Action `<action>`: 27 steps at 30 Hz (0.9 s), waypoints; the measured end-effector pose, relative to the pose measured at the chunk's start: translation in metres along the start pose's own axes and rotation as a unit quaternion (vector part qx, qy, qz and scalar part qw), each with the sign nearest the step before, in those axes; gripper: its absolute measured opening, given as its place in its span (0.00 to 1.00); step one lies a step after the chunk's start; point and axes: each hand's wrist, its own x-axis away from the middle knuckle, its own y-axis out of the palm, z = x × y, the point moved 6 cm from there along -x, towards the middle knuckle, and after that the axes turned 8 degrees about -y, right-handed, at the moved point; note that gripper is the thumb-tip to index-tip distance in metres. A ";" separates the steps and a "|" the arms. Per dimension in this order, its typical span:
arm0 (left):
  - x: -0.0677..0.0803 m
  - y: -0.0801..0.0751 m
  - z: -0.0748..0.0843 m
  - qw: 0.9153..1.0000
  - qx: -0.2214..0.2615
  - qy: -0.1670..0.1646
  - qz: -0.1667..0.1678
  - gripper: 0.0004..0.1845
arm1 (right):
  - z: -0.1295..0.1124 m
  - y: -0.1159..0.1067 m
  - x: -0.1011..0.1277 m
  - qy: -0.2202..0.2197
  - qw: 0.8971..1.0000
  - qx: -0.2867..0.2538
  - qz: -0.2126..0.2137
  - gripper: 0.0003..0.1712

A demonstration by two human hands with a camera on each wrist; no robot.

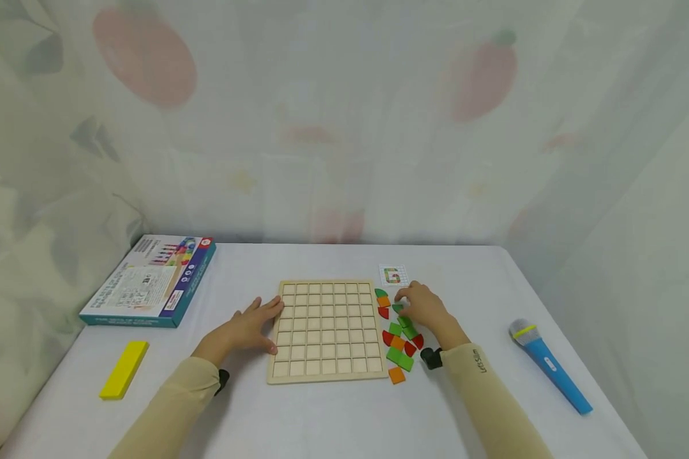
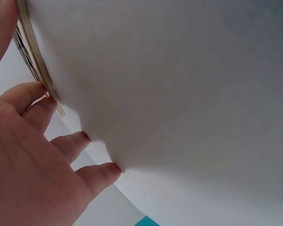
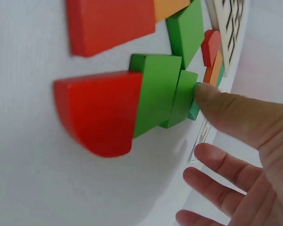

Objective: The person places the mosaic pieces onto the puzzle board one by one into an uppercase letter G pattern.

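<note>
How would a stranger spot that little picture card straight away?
Find the pale wooden grid board on the white table. Just off its far right corner lies a small white card, beyond the coloured pieces. Unlike those plain, single-coloured pieces, it bears a small multicoloured printed pattern.

Curtained-off tabletop nook: fruit-print drapes behind, beside white table.

Right hand, thumb at a teal block, green blocks, rounded red block, gridded board
</note>
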 end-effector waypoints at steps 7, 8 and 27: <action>0.000 0.001 -0.001 1.000 0.003 0.005 0.001 0.55 | 0.002 0.000 -0.002 0.011 1.000 0.022 -0.003 0.10; 0.000 0.001 -0.001 1.000 0.003 0.005 0.001 0.55 | 0.003 0.000 -0.003 0.016 1.000 0.021 -0.003 0.11; 0.001 0.000 0.002 1.000 0.003 -0.005 -0.001 0.55 | 0.012 0.001 -0.004 0.106 0.994 0.032 0.021 0.21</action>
